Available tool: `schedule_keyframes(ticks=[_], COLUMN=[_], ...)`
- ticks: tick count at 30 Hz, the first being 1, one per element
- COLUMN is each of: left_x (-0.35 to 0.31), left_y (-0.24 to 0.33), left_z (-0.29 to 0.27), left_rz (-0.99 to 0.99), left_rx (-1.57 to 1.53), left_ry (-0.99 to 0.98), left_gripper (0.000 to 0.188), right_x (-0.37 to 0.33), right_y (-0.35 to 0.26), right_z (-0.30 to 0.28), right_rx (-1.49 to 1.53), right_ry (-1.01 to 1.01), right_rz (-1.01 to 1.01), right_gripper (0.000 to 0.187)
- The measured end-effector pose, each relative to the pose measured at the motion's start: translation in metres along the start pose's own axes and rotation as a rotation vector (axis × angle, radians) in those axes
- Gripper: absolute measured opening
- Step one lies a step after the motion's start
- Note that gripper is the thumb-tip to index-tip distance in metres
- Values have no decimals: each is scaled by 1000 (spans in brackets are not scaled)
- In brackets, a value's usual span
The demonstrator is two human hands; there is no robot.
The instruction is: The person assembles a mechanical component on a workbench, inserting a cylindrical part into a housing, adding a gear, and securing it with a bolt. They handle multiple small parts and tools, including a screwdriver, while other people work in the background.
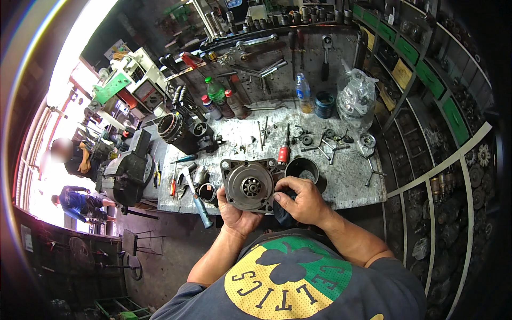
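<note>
A starter motor (250, 184) with a grey metal housing is held in front of my chest. Its small toothed pinion faces up toward me. My left hand (237, 216) cups the housing from below at its left side, with the fingers mostly hidden under it. At the right edge of the housing, my right hand (301, 200) has its fingers closed round a dark rag (284, 214), which hangs down beside the part. Just beyond my right hand stands a dark round can (303, 169). A hammer (196, 197) with a blue handle lies left of the motor.
The worn workbench (240, 130) carries bottles (216, 90), a red-handled screwdriver (284, 152), a three-armed wrench (326, 146), a plastic bag (357, 98) and a dark motor casing (176, 130). A bench vise (128, 170) is at the left. Parts shelves (426, 176) line the right. Two people are far left.
</note>
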State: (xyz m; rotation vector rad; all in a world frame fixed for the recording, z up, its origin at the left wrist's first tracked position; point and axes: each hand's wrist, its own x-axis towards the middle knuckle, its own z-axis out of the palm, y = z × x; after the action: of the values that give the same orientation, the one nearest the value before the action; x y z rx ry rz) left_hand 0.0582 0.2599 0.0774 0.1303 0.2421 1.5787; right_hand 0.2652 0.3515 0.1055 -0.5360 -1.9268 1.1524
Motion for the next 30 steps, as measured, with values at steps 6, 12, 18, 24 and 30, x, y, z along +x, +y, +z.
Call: schedule_keyframes(ticks=[6,12,18,24,30], left_x=[-5,-5,-7,-12,-13], left_y=[-3,-3,-5,-8,-24], left_z=[4,4,4,7,12], left_rz=[-21,-43,-26,-15,129], left_rx=[-66,-118,-125,-86,233], left_ry=[-8,94,119,42,129], left_gripper=[84,85,84,87,81], right_x=[-5,-6,-21,-8,-10], right_y=[16,49,67,35,6], right_z=[-3,-28,-32,-24,18], right_rx=[281,1147,1373,1361,-83], right_ry=[125,400,320,364,131], right_rz=[286,658,746,481,-189], right_gripper=[18,46,57,65,57])
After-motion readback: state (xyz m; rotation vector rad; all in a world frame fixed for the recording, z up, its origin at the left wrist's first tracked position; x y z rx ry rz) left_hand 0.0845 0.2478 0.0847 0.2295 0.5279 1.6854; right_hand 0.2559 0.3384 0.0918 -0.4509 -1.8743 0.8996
